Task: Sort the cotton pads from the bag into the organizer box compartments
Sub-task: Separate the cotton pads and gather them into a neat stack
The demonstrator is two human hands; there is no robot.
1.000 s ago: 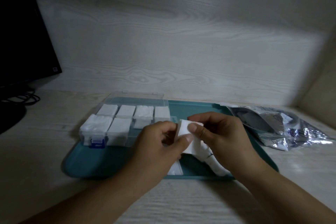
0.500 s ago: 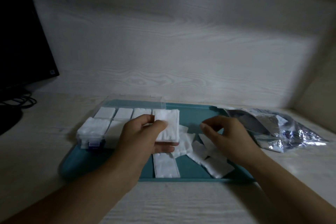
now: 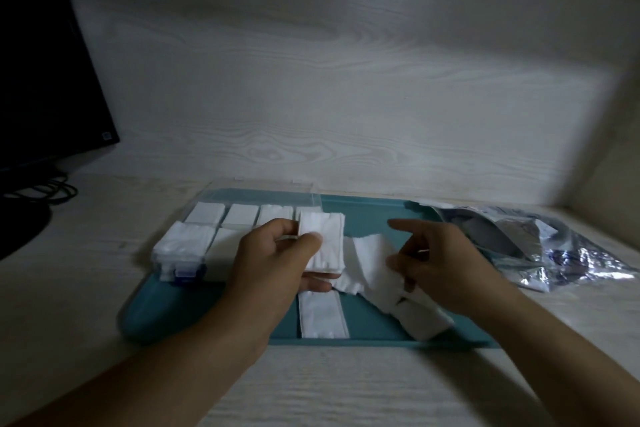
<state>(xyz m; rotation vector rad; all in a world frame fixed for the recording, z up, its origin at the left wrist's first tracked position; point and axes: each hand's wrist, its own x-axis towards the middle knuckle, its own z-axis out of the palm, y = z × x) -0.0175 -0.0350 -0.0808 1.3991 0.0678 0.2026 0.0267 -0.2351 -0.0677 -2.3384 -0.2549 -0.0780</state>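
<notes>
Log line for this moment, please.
left hand: holds pad stack | right hand: over loose pads, grasp unclear | organizer box: open on tray | bag: right

Bare forearms, two unadorned hands [image 3: 277, 253]

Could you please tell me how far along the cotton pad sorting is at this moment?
Well along: most visible compartments of the organizer box already hold white pads. The left hand holds a small stack of pads beside the box. The right hand reaches over loose pads lying on the teal tray, which are left to sort.
</notes>
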